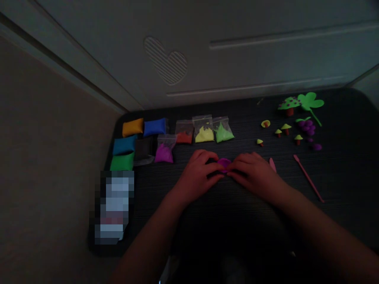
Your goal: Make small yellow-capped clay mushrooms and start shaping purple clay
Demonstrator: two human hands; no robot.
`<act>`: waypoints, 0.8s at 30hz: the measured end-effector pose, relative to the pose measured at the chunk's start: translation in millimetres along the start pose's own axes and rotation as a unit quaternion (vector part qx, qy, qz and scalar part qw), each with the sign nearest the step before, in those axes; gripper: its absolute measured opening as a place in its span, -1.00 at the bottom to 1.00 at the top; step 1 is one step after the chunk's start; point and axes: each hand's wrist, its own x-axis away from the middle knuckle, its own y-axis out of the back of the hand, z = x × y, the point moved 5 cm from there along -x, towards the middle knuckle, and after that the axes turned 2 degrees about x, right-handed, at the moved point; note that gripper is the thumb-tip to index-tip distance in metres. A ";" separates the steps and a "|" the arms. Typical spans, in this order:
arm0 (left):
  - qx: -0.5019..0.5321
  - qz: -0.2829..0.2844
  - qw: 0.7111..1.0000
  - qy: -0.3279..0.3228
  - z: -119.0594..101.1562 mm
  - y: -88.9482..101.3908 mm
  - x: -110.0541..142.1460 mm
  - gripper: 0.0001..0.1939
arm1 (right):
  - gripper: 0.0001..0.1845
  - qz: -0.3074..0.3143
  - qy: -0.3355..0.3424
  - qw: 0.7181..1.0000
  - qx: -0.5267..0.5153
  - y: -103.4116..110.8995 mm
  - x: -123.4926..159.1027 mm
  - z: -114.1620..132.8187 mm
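Observation:
Between my two hands, just above or on the dark table, is a small flattened piece of purple modelling clay (225, 164). My left hand (199, 173) pinches its left edge with thumb and fingers. From the other side, the fingertips of my right hand (251, 173) close on its right edge. Beyond my left wrist lies a zip bag of purple clay (164, 153). A pink modelling tool (272, 165) lies partly hidden behind my right hand, and a longer pink stick tool (309, 179) rests to its right.
Clay bags in several colours, such as the yellow bag (204, 135) and blue packet (155, 127), lie at the back left. Small clay mushrooms (286, 128), a purple grape bunch (307, 127) and a green clover (310, 101) stand at the right. A blurred-out object (115, 207) lies left.

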 end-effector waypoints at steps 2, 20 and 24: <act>-0.002 -0.006 1.000 -0.004 -0.8 -1.2 -0.8 -0.84 | -0.80 -0.001 -0.003 1.000 0.006 -0.4 -0.4 0.8; 0.003 0.007 1.000 -0.005 5.1 0.7 -1.2 -0.83 | -0.80 -0.004 0.008 1.000 0.000 -0.4 -0.4 -1.6; 0.005 0.011 1.000 -0.011 5.1 1.3 -0.2 -0.80 | -0.76 -0.026 0.013 0.999 0.021 0.0 -3.3 6.3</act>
